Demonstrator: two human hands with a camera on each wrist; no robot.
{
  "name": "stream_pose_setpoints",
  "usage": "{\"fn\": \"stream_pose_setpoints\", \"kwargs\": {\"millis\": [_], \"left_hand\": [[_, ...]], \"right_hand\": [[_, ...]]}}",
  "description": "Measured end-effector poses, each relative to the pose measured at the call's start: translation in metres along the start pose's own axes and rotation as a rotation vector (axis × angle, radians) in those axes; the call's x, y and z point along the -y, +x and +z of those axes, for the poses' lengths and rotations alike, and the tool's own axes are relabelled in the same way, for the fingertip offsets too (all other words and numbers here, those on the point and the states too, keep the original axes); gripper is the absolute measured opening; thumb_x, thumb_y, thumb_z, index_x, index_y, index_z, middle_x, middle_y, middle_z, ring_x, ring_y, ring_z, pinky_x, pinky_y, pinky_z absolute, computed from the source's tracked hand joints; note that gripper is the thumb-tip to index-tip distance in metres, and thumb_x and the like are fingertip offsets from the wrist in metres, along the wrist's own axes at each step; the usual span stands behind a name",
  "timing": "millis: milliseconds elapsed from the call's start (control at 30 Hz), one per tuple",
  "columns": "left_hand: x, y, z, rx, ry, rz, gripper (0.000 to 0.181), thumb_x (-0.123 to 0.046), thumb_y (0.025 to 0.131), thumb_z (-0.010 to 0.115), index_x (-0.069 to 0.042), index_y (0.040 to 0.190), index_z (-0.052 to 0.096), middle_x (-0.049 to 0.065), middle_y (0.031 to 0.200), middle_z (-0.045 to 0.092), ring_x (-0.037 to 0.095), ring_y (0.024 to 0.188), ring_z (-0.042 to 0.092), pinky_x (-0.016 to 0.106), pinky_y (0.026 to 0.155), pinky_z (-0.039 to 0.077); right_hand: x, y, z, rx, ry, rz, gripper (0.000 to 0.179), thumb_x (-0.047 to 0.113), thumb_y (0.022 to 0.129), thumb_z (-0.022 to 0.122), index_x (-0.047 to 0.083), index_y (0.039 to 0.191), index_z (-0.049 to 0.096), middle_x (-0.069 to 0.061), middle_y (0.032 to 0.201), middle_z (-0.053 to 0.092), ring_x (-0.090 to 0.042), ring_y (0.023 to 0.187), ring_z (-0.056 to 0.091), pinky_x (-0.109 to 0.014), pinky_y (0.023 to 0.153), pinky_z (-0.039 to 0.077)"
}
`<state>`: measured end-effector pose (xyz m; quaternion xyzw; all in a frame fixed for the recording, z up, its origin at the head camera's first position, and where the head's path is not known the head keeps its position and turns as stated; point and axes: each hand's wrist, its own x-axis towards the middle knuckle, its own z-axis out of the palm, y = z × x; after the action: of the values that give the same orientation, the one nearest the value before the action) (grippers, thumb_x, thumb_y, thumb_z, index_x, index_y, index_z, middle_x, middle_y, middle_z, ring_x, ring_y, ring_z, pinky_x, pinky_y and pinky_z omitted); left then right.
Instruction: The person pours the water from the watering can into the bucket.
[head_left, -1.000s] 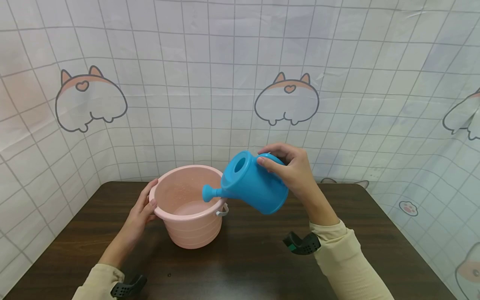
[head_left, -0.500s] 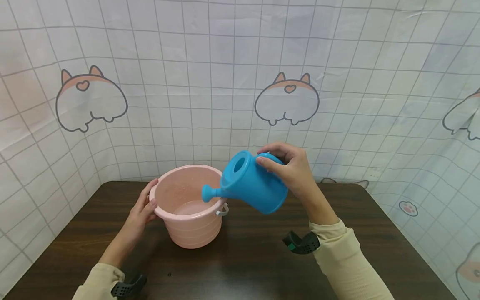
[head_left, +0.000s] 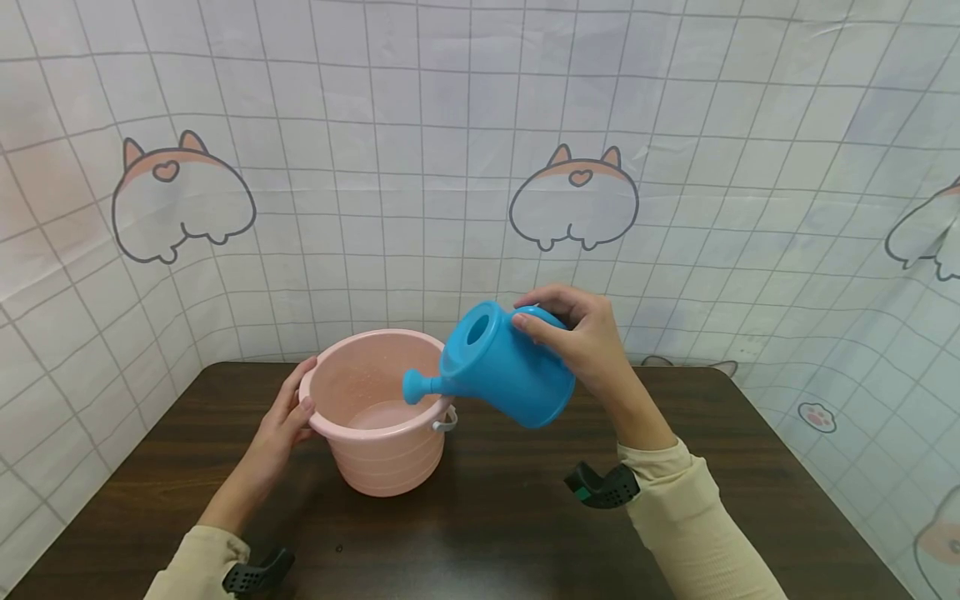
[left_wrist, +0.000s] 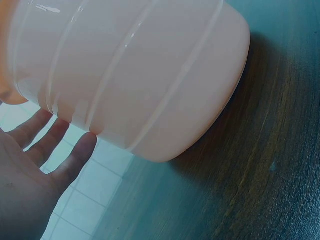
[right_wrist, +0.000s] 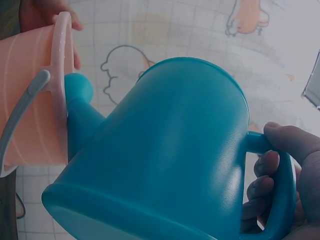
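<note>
A pink bucket (head_left: 386, 462) stands upright on the dark wooden table, tipped slightly if at all. My left hand (head_left: 273, 429) holds its left side, thumb at the rim; in the left wrist view several fingertips (left_wrist: 86, 145) touch the outer wall. Above the table, my right hand (head_left: 581, 337) grips the handle (right_wrist: 285, 195) of a blue watering can (head_left: 513, 371), fingers curled round it. The can leans left, so its spout (head_left: 422, 387) reaches over the bucket's right rim. Droplets cling to the bucket's inner wall. No stream from the spout is visible.
A grey bucket handle (head_left: 446, 421) hangs at the bucket's right side. Behind the table (head_left: 540, 517) rises a white gridded wall covering (head_left: 465, 167) printed with cartoon animals. Dark straps (head_left: 603, 486) circle both wrists.
The watering can has drifted very slightly left over the bucket. Both hands keep their hold.
</note>
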<state>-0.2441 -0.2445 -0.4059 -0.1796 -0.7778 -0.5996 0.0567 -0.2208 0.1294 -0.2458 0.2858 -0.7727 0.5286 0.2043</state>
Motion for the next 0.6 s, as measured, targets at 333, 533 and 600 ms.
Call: {"fn": "stream_pose_setpoints", "kwargs": {"millis": [333, 533, 600], "left_hand": [[0.0001, 0.0002, -0.0002, 0.0, -0.001, -0.001, 0.05, -0.022, 0.1, 0.029, -0.033, 0.146, 0.013, 0.014, 0.143, 0.028, 0.013, 0.113, 0.048, 0.024, 0.081, 0.048], [-0.0002, -0.0001, -0.0001, 0.001, -0.002, -0.002, 0.05, -0.022, 0.1, 0.029, -0.032, 0.146, 0.013, 0.013, 0.144, 0.028, 0.013, 0.113, 0.047, 0.024, 0.081, 0.048], [-0.0001, -0.0001, -0.0001, 0.0, -0.001, -0.002, 0.05, -0.022, 0.1, 0.029, -0.032, 0.146, 0.013, 0.013, 0.144, 0.027, 0.013, 0.113, 0.048, 0.024, 0.081, 0.048]], "right_hand": [[-0.0011, -0.0008, 0.0, -0.007, 0.011, -0.012, 0.017, 0.002, 0.083, 0.063, -0.004, 0.099, 0.064, -0.009, 0.077, 0.062, -0.027, 0.068, 0.056, -0.029, 0.069, 0.05], [-0.0026, -0.0012, 0.0, -0.008, 0.016, -0.017, 0.017, 0.001, 0.083, 0.063, -0.004, 0.099, 0.064, -0.008, 0.078, 0.063, -0.024, 0.068, 0.057, -0.028, 0.068, 0.05], [-0.0047, -0.0015, -0.0005, -0.007, 0.019, -0.02, 0.018, 0.001, 0.083, 0.062, -0.004, 0.1, 0.063, -0.008, 0.078, 0.063, -0.02, 0.068, 0.057, -0.028, 0.068, 0.05]]}}
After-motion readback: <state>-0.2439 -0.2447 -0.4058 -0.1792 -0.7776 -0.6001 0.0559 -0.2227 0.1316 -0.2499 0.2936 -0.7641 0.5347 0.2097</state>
